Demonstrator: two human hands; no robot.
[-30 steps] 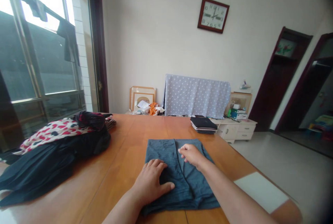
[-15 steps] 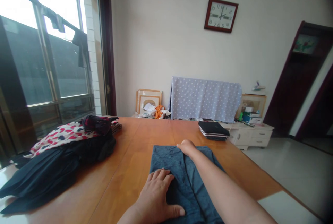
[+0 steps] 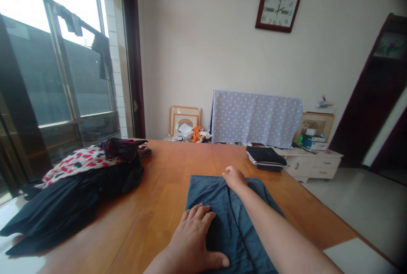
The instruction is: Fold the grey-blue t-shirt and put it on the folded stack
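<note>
Dark blue-grey, lightly crinkled fabric forms the folded garment [image 3: 224,229], which lies flat on the wooden desk [image 3: 168,185], directly in front of the person. A raised fold line runs lengthwise from its far edge toward the near right; left of this line the surface is more wrinkled. The far left corner is nearly square; the near edge falls outside the view. The left hand [image 3: 193,238] rests palm down on the left portion, fingers extended and thumb spread wide, gripping nothing. The right hand [image 3: 234,178] is at the far edge, fingers bent inward; how far they close, and whether they pinch cloth, cannot be told. Readable marking is limited to the numerals on the wall clock [image 3: 278,9], with the pointers near 12 and 2. A broad strip of wood surface separates the garment from the clothes pile [image 3: 79,180] at left. Beyond the right hand, more desk surface extends to the far edge; the folded stack [image 3: 266,158] sits near the right edge, which runs diagonally toward a pale sheet [image 3: 359,257] beside the right forearm.
</note>
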